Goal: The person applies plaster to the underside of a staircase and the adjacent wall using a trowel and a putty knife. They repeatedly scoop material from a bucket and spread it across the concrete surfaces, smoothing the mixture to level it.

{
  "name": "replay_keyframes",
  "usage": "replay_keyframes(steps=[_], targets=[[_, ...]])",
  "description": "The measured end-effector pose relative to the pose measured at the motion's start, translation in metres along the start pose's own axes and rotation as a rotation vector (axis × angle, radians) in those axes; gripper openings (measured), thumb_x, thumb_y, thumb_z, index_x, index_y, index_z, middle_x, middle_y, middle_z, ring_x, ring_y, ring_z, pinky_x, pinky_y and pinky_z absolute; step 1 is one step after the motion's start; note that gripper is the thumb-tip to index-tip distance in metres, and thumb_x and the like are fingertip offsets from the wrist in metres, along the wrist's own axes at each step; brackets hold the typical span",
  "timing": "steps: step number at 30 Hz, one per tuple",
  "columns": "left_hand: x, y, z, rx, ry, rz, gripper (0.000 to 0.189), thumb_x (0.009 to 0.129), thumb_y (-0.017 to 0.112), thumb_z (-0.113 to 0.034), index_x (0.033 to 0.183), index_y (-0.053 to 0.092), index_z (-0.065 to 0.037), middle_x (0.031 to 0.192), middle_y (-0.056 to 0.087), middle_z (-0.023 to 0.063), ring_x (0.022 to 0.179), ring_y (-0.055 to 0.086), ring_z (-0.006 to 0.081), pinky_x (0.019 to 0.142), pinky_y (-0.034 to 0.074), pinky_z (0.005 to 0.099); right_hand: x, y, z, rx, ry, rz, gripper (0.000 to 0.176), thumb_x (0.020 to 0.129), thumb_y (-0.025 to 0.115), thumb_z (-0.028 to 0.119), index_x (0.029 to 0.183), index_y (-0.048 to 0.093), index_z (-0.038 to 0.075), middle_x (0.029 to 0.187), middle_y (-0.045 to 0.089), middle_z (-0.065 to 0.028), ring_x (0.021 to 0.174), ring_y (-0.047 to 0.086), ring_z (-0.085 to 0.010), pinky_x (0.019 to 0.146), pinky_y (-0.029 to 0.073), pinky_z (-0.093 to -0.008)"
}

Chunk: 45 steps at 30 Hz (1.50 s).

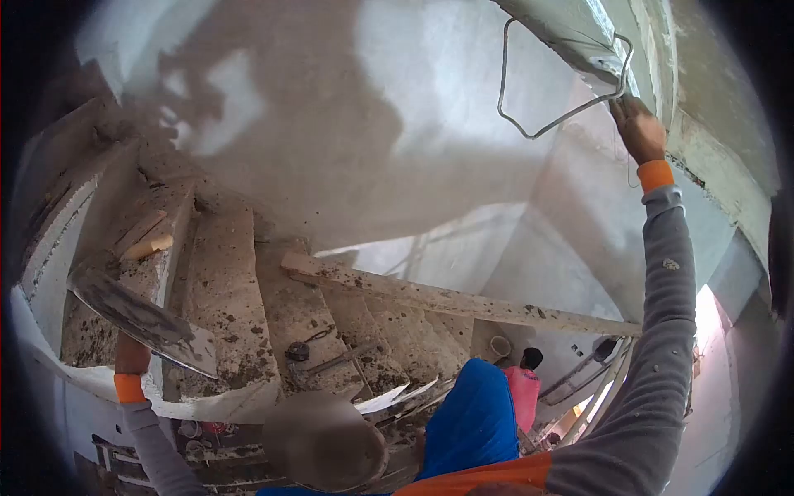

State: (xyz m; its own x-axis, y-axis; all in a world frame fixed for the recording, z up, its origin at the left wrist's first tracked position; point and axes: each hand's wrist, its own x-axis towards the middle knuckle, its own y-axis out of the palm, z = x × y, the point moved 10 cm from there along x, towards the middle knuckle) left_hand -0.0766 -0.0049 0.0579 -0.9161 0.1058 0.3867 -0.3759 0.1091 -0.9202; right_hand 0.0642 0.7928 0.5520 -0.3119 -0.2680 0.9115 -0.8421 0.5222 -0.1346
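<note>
My left hand (132, 355) is closed under a flat steel plastering trowel (178, 341), its plate smeared with dark wet mortar. The trowel tilts over the steps at the left. High at the upper right, my right hand (642, 131) reaches to the wall edge. Its fingertips meet a bent metal rod (571, 112) that loops out from the plastered edge (579, 50); the fingers seem closed on the rod, though they are partly hidden.
Mortar-spattered stairs (223, 289) curve below, crossed by a wooden plank (463, 304). A hammer-like tool (339, 359) lies on a step, a pale yellow piece (147, 246) on another. A round blurred container (327, 442) is near my blue-clothed knee (471, 422). A person in pink (523, 393) is lower down.
</note>
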Motion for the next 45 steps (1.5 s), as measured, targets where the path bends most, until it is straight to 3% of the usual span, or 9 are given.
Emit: replay_keyframes(steps=[7, 12, 15, 19, 22, 28, 31, 35, 45], targets=[[-0.001, 0.008, 0.004, 0.077, 0.034, 0.015, 0.042, 0.088, 0.045, -0.017, 0.128, 0.048, -0.005, 0.137, 0.043, 0.0142, 0.129, 0.034, 0.0319, 0.11, 0.025, 0.0371, -0.027, 0.034, -0.041, -0.148, 0.015, 0.165, 0.031, 0.09, 0.049, 0.042, 0.095, 0.056, 0.012, 0.086, 0.064, -0.0136, 0.074, 0.063, -0.0363, 0.061, 0.049, -0.0476], [0.0, -0.02, -0.02, -0.065, -0.081, 0.054, 0.043, 0.088, 0.045, -0.018, 0.129, 0.047, -0.005, 0.138, 0.042, 0.0136, 0.129, 0.034, 0.0306, 0.11, 0.025, 0.0371, -0.008, -0.011, 0.007, 0.133, -0.079, -0.064, 0.035, 0.089, 0.051, 0.045, 0.098, 0.058, 0.012, 0.084, 0.063, -0.0145, 0.074, 0.062, -0.0384, 0.063, 0.049, -0.0491], [0.0, -0.002, 0.001, -0.038, -0.041, -0.014, 0.041, 0.087, 0.046, -0.017, 0.126, 0.05, -0.005, 0.135, 0.045, 0.014, 0.127, 0.037, 0.0314, 0.108, 0.028, 0.0381, 0.003, -0.013, 0.009, 0.055, -0.033, -0.006, 0.033, 0.091, 0.049, 0.04, 0.092, 0.056, 0.008, 0.086, 0.063, -0.0152, 0.075, 0.061, -0.037, 0.062, 0.048, -0.0481], [-0.003, 0.002, 0.005, -0.053, -0.02, -0.038, 0.039, 0.087, 0.047, -0.016, 0.124, 0.051, -0.005, 0.133, 0.047, 0.0144, 0.125, 0.039, 0.0321, 0.107, 0.03, 0.0386, -0.005, 0.029, -0.03, -0.051, 0.049, 0.225, 0.039, 0.09, 0.047, 0.047, 0.098, 0.058, 0.01, 0.088, 0.064, -0.0168, 0.079, 0.061, -0.0389, 0.066, 0.049, -0.0493], [-0.004, 0.002, 0.005, -0.067, -0.016, -0.052, 0.038, 0.086, 0.048, -0.015, 0.123, 0.052, -0.005, 0.132, 0.048, 0.0147, 0.124, 0.04, 0.0326, 0.106, 0.031, 0.0389, -0.022, 0.036, -0.049, -0.1, 0.083, 0.229, 0.036, 0.09, 0.049, 0.044, 0.092, 0.057, 0.009, 0.083, 0.062, -0.0145, 0.077, 0.061, -0.038, 0.064, 0.047, -0.049], [-0.002, 0.003, 0.007, -0.119, -0.018, -0.075, 0.036, 0.086, 0.049, -0.014, 0.12, 0.055, -0.005, 0.129, 0.051, 0.0153, 0.121, 0.043, 0.0337, 0.104, 0.033, 0.0397, -0.019, -0.011, -0.028, -0.056, -0.093, 0.044, 0.033, 0.09, 0.049, 0.043, 0.089, 0.054, 0.01, 0.083, 0.063, -0.013, 0.073, 0.062, -0.0357, 0.061, 0.05, -0.0476], [0.0, 0.004, 0.01, -0.151, -0.02, -0.09, 0.036, 0.085, 0.049, -0.014, 0.119, 0.056, -0.005, 0.127, 0.052, 0.0156, 0.119, 0.044, 0.0342, 0.103, 0.034, 0.04, -0.009, -0.016, -0.039, -0.091, -0.084, -0.005, 0.029, 0.09, 0.05, 0.04, 0.089, 0.054, 0.011, 0.081, 0.062, -0.0122, 0.07, 0.062, -0.0347, 0.058, 0.05, -0.0463], [-0.002, -0.003, 0.002, -0.032, 0.03, -0.117, 0.037, 0.085, 0.05, -0.014, 0.12, 0.055, -0.005, 0.129, 0.051, 0.0158, 0.12, 0.044, 0.0348, 0.103, 0.034, 0.0399, -0.033, 0.025, -0.079, -0.278, -0.057, 0.149, 0.029, 0.09, 0.049, 0.041, 0.093, 0.055, 0.013, 0.081, 0.062, -0.0113, 0.072, 0.063, -0.0334, 0.058, 0.05, -0.0463], [0.001, 0.012, 0.016, 0.029, -0.009, -0.065, 0.04, 0.086, 0.049, -0.018, 0.124, 0.052, -0.006, 0.133, 0.047, 0.0149, 0.123, 0.04, 0.0345, 0.105, 0.032, 0.0393, -0.014, -0.033, -0.028, -0.143, -0.038, -0.005, 0.028, 0.089, 0.052, 0.041, 0.094, 0.056, 0.014, 0.085, 0.06, -0.0065, 0.074, 0.063, -0.0317, 0.059, 0.051, -0.0437]])
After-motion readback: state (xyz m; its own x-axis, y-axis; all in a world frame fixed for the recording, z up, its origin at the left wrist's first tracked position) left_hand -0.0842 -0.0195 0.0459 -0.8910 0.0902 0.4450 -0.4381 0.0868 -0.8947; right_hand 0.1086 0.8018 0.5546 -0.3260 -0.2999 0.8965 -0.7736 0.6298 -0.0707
